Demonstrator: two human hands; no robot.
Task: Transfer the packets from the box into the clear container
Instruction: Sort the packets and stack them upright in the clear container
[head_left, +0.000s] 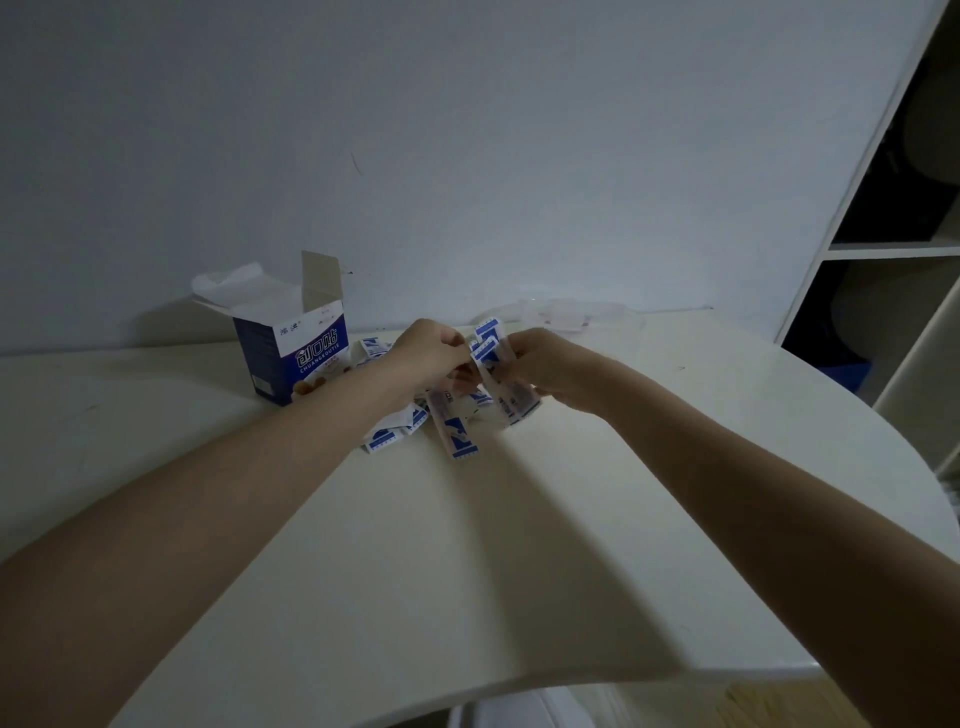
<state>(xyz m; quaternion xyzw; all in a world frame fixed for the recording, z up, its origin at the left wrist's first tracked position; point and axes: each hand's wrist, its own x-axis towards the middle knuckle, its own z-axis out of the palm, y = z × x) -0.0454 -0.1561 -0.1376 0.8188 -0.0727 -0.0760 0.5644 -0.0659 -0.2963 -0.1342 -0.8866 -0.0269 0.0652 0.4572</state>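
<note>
Head view: a bunch of blue-white packets (496, 374) is gripped betw. left hand (426, 358) & right hand (545, 366) above the white table (519, 545), w/ more packets (395, 431) strewn beneath, open box (293, 348) stood upright just left, clear container (566, 314) seen behind near wall.

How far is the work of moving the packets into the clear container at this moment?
Done: the box stands open, and loose packets lie on the table. In hand: the left hand and right hand both grip a bundle of packets. Left: the clear container sits behind the hands; its contents cannot be made out, so the transfer looks mostly ahead.
</note>
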